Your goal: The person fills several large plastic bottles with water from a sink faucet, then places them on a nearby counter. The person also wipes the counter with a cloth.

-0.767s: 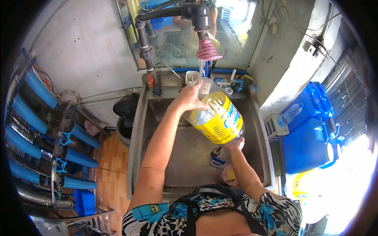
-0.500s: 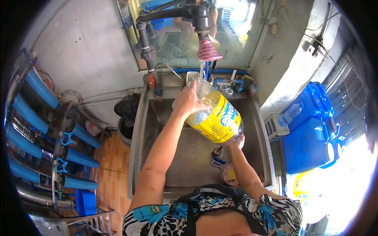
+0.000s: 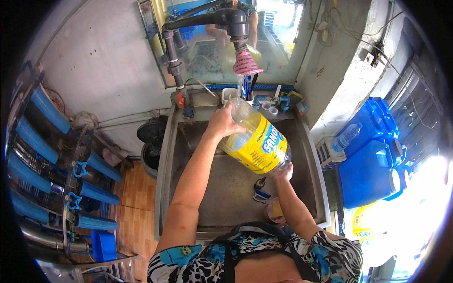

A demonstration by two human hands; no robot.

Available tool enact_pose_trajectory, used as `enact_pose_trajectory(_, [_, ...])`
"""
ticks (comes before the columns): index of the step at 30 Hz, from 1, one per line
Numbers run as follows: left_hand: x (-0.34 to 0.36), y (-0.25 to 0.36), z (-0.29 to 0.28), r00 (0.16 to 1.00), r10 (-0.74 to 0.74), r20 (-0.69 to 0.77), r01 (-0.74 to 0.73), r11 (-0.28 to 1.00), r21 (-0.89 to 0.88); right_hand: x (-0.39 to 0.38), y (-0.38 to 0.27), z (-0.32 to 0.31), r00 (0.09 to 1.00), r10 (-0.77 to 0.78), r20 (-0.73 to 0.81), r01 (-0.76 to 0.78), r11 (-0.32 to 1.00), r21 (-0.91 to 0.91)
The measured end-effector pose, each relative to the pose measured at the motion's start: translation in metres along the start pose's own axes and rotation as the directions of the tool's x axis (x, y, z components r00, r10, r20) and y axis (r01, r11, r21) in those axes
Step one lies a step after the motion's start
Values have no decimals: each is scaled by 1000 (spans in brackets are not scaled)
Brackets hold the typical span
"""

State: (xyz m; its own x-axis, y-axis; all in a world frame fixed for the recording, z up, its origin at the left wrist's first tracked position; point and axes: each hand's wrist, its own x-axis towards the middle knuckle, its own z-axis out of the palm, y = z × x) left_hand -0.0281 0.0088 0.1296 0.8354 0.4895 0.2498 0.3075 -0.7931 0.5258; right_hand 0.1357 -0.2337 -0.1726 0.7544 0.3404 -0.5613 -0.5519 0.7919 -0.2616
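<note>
A large clear plastic bottle [image 3: 257, 141] with a yellow and blue label is held tilted over the metal sink [image 3: 207, 207], its upper end toward the tap. My left hand [image 3: 222, 123] grips the bottle near its upper end, thumb stretched across its side. At the bottle's base, my right hand [image 3: 283, 172] is closed around the lower edge; most of its fingers are hidden beneath. Water [image 3: 240, 85] streams from a pink cone-shaped spout [image 3: 246, 62] on the dark pipe tap [image 3: 231, 21] onto the bottle's upper end.
In the basin lie a blue-and-white brush [image 3: 261, 195] and a pink bowl [image 3: 273, 214] with a yellow sponge. Small white cups [image 3: 270, 108] stand on the back ledge. Blue jugs [image 3: 368, 174] are stacked at right. Blue filter housings [image 3: 96, 192] line the left, beside a dark bin [image 3: 151, 153].
The bottle's upper end has shifted slightly down and left under the stream. Both hands keep their hold, and the view has moved a little.
</note>
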Motion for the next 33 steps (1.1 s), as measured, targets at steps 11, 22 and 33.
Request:
enact_pose_trajectory(11, [32,-37,16,937,340,-78,-345,873,-344,-12,-10,-24,913,204,354,-227,974,24])
enact_pose_trajectory(22, [3,-70,91,983,-72,166,127,-382,-915,-28,10,11,950,247,191,-262,963,56])
enact_pose_trajectory(33, [-103,-128,169,925,-253,284,11,-728,-686,62,35,-10,983,-17,-181,-34,961,-275])
